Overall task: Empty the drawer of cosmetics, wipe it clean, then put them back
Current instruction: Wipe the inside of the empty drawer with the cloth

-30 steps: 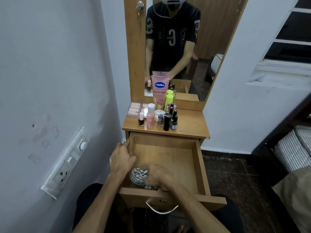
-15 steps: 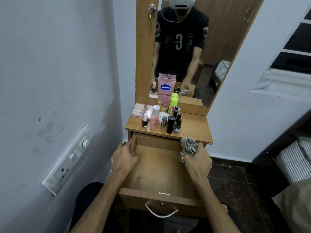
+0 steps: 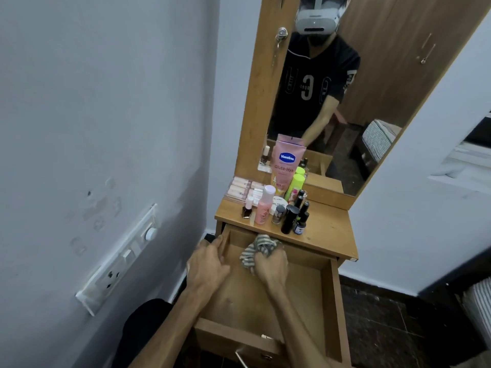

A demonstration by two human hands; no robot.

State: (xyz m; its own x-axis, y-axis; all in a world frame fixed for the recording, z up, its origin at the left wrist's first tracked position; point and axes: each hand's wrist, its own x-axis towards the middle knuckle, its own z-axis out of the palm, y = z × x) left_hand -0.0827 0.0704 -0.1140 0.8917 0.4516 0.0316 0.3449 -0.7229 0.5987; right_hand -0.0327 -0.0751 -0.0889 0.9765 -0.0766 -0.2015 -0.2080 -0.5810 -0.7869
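Head view, change since half a second ago: my right hand [image 3: 271, 266] has carried the cloth [image 3: 259, 251] from the drawer's right rear across to the left rear; my left hand [image 3: 208, 264] stays on the left wall of the drawer [image 3: 333, 301].

Item, cloth: striped, bunched into a wad at the rear of the drawer floor, close under the tabletop [image 3: 326, 232] edge. Right-hand fingers are curled round it, the wad bulging out ahead of the knuckles. I judge it soft, light and easily crushed; best held bunched in the palm.

Item, left hand: fingers curled over the top of the drawer's left wall, gripping it.

Item, cosmetics [image 3: 281, 205]: standing grouped on the tabletop, above and behind the cloth, apart from it. Small bottles, likely tippy and some glass; take each by its body.
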